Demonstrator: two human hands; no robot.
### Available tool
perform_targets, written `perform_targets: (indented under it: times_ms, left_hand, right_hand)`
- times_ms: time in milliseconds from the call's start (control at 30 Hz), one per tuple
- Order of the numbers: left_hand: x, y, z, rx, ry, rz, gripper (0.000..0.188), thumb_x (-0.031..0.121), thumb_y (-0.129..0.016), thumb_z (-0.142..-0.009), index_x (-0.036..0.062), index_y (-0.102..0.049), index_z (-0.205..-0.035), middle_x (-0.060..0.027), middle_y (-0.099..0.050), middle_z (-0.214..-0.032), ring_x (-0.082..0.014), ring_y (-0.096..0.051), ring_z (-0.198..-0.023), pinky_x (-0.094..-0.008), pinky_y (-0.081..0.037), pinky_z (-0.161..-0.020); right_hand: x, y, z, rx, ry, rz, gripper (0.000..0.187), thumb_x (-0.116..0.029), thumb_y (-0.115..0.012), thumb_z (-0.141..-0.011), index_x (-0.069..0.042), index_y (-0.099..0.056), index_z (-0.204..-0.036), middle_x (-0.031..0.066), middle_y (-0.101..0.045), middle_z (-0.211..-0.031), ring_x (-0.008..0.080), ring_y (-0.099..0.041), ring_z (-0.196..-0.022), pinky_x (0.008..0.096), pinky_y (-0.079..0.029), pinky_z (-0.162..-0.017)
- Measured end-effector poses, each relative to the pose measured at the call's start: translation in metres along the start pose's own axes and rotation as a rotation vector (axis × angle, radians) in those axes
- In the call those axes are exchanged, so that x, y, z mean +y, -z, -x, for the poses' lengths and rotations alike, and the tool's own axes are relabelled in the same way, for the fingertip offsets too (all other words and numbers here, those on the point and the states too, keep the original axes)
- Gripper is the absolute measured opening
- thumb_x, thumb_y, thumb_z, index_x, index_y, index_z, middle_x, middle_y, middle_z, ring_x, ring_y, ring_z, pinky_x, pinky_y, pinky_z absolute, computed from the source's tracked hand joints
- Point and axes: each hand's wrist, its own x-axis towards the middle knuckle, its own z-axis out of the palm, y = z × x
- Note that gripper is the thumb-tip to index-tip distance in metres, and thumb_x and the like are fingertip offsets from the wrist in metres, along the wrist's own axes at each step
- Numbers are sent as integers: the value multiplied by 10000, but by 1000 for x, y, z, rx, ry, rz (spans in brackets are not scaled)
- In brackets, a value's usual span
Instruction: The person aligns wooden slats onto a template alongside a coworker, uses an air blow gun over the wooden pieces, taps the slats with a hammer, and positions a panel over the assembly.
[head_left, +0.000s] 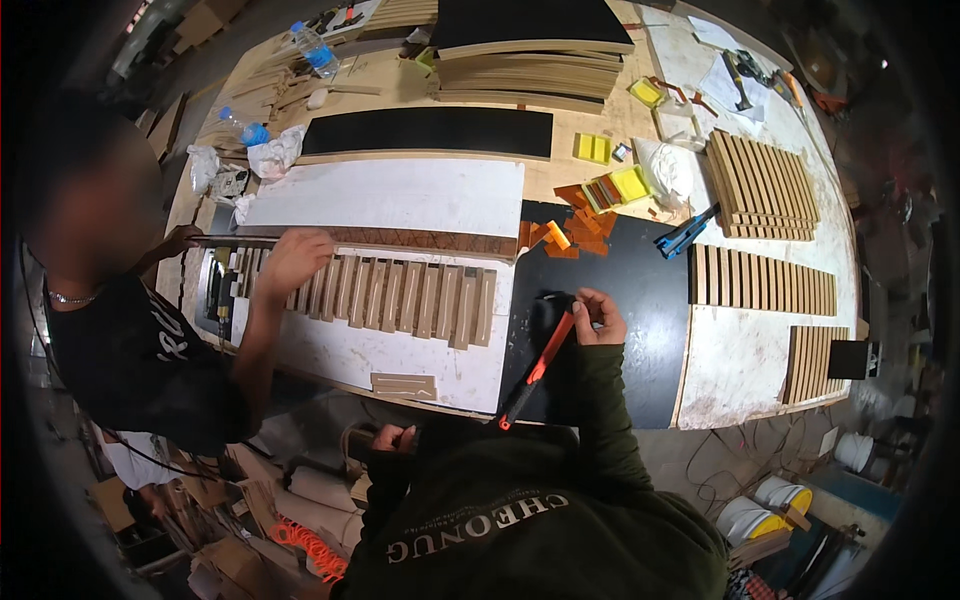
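Orange-and-black tool (551, 350), exact kind unclear, slants across the black board (650, 365) at the desk's (725, 370) near side. Right hand (602, 318) curled at its far end; firmness indistinct. Left hand (396, 438), near left, part-hidden by sleeve (393, 470): cannot tell whether holding.

Left hand (394, 437) partly hidden by dark green sleeve (387, 474); hold unclear. Far black-topped wooden board stack (525, 72) cut off. Co-worker's face (100, 190), left, blurred.

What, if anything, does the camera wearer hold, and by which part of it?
Right hand: an orange-and-black tool, by its far end. Left hand: cannot be told.
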Motion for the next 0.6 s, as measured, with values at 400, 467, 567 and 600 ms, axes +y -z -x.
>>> perform_targets:
  times_ms: [400, 467, 567, 600]
  left_hand:
    - [25, -1, -7, -20, -44, -113, 407, 297, -705, -852, 33, -499, -619, -91, -429, -530, -160, -406, -523, -364, -365, -497]
    - [25, -2, -5, -52, 6, -130, 401, 291, -711, -844, 32, -500, -623, -100, -427, -530, -172, -403, -515, -370, -365, -496]
    - [18, -5, -1, -41, -70, -117, 389, 283, -714, -844, 27, -512, -632, -114, -448, -543, -185, -415, -512, -373, -369, -500]
    - [13, -7, 0, -57, -65, -115, 380, 279, -711, -849, 29, -522, -634, -107, -463, -550, -185, -422, -511, -371, -373, -499]
  right_hand:
    - [2, -5, -4, -5, 42, 65, 180, -34, -645, -874, 3, -625, -1050, 11, -639, -872, 66, -586, -763, 216, -479, -720]
    - [-1, -4, -5, -3, 53, 77, 173, -42, -654, -870, 4, -631, -1036, 12, -639, -863, 68, -581, -755, 217, -476, -713]
    - [-8, 0, -3, -14, 34, 99, 142, -53, -666, -862, 5, -647, -990, 21, -642, -856, 72, -578, -751, 222, -475, -710]
    - [-9, 2, -2, -22, 28, 93, 129, -56, -669, -859, 5, -653, -971, 25, -643, -855, 73, -579, -751, 224, -475, -710]
